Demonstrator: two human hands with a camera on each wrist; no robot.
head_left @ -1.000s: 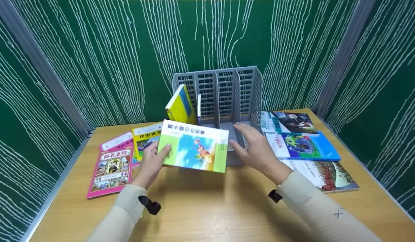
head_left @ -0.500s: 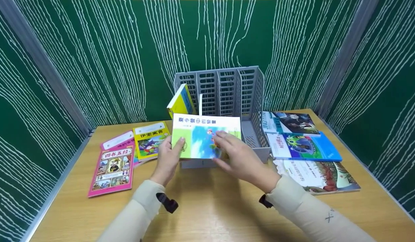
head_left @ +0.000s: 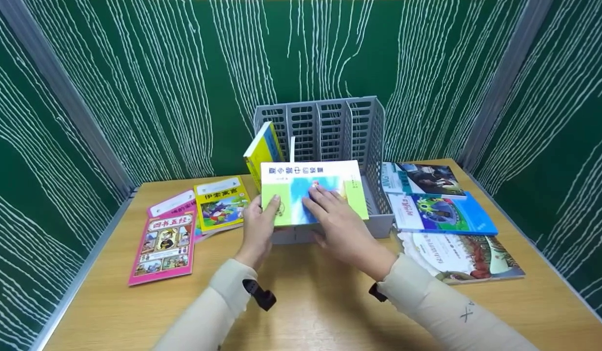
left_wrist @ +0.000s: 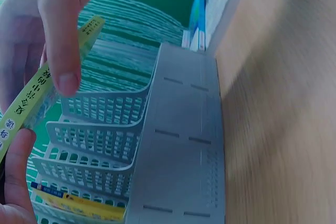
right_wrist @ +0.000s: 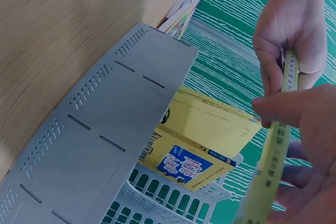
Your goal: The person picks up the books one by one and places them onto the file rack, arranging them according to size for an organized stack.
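A green and white book (head_left: 350, 195) with a blue picture is held in front of the grey file rack (head_left: 379, 226). My left hand (head_left: 259, 226) grips its left end, thumb on the cover. My right hand (head_left: 347, 231) lies over the cover's lower edge, fingers on top and thumb below, as the left wrist view shows around the book's spine (left_wrist: 39, 85). The right wrist view shows both hands at the spine (right_wrist: 275, 156). Behind the held book, a yellow book (head_left: 262, 151) leans in the rack's left compartment, and a thin white-edged book (head_left: 292, 148) stands to its right.
On the table's left lie a pink comic-style book (head_left: 165, 248), a pink-covered book (head_left: 171, 204) and a yellow storybook (head_left: 222, 204). Right of the rack, a dark-and-teal book (head_left: 425, 179), a blue book (head_left: 447, 213) and a picture book (head_left: 464, 256) overlap. A green patterned wall (head_left: 184, 97) stands behind.
My left hand has carried the green and white book right and slightly up, levelling it in front of the rack. My right hand has moved left from beside the book onto its cover.
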